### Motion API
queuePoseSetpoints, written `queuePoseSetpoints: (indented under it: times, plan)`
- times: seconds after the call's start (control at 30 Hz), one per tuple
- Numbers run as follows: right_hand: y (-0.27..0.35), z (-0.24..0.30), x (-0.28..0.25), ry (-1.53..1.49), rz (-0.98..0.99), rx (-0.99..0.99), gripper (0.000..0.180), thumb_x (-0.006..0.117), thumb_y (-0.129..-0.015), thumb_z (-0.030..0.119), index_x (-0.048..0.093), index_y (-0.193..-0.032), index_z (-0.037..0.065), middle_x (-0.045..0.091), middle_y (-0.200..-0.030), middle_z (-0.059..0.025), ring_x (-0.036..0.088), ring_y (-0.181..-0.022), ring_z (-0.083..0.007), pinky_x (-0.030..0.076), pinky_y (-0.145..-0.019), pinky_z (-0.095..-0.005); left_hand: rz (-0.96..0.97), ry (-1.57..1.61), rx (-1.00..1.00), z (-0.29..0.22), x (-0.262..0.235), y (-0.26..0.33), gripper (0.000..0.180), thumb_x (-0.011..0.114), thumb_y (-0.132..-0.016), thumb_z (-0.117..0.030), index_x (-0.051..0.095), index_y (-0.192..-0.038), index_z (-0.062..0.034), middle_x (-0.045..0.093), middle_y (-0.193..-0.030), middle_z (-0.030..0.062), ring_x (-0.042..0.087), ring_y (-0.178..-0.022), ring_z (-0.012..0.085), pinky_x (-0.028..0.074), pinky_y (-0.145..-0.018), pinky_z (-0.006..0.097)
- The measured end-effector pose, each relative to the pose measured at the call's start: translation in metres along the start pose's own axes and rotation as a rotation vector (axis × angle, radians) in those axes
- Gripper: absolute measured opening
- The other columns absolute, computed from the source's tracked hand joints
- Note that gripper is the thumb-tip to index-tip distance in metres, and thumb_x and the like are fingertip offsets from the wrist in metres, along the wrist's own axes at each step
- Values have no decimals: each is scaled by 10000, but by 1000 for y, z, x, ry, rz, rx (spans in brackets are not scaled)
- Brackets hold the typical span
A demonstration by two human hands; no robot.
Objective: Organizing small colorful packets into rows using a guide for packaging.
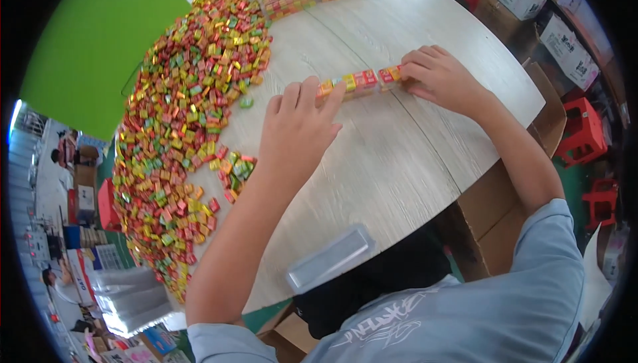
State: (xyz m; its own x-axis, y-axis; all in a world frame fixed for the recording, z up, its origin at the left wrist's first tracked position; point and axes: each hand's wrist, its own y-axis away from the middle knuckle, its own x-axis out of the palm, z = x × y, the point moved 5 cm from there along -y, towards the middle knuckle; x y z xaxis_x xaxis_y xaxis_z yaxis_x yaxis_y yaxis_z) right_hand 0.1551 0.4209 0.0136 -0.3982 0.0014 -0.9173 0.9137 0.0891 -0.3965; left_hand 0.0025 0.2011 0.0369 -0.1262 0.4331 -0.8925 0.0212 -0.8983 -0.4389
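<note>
A short row of small foil-wrapped candy cubes [359, 82] lies on the pale wood-grain counter [399, 157], pinched end to end between both hands. The left hand [296, 127] presses its fingertips on the near end; the right hand [442, 79] curls closed on the far end. A glossy heap of loose candies [186, 110] spreads just left, and a clear plastic tray [330, 257] lies near the counter's edge.

A short straight row of small wrapped candies [359, 81], red, yellow and orange; lying flat on the pale wooden table, right of centre; pinched at both ends
</note>
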Motion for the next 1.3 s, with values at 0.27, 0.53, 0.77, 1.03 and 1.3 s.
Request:
queuePoseSetpoints:
  times: [0.27,0.53,0.77,1.03,1.3]
  plan:
    - [-14,-18,7,1,-37,8,310,798,-843,114,612,-1091,125,643,-1160,-44,624,-1106,-263,505,-977,-402,36,-53,20,23,49,-31,468,813,-879,-205,670,-1323,-169,603,-1121,44,597,-1016,250,503,-873,413]
    - [-75,-117,46,-6,-132,48,320,807,-828,86,591,-1063,115,640,-1125,-62,617,-1104,-292,512,-955,-425,-2,-14,-53,84,77,-98,422,804,-888,-179,691,-1292,-141,616,-1094,82,604,-1026,288,516,-905,422]
    - [-147,-178,91,-37,-124,115,359,811,-838,95,588,-1120,92,653,-1192,-84,604,-1183,-323,507,-1009,-439,-71,-52,-122,156,121,-145,417,813,-886,-167,707,-1287,-124,633,-1105,107,624,-1081,314,541,-917,435]
    - [-171,-181,112,-47,-202,128,362,790,-882,154,585,-1178,114,636,-1306,-105,584,-1284,-339,461,-1114,-452,-83,-218,-175,197,141,-155,428,807,-910,-237,667,-1310,-176,594,-1105,52,607,-1098,262,533,-932,424]
    - [-159,-188,110,-16,-203,144,374,772,-901,190,586,-1218,117,614,-1346,-124,558,-1342,-339,428,-1160,-473,-96,-149,-95,178,131,-160,595,798,-918,-303,581,-1424,-79,609,-1251,129,584,-1184,333,492,-1000,471]
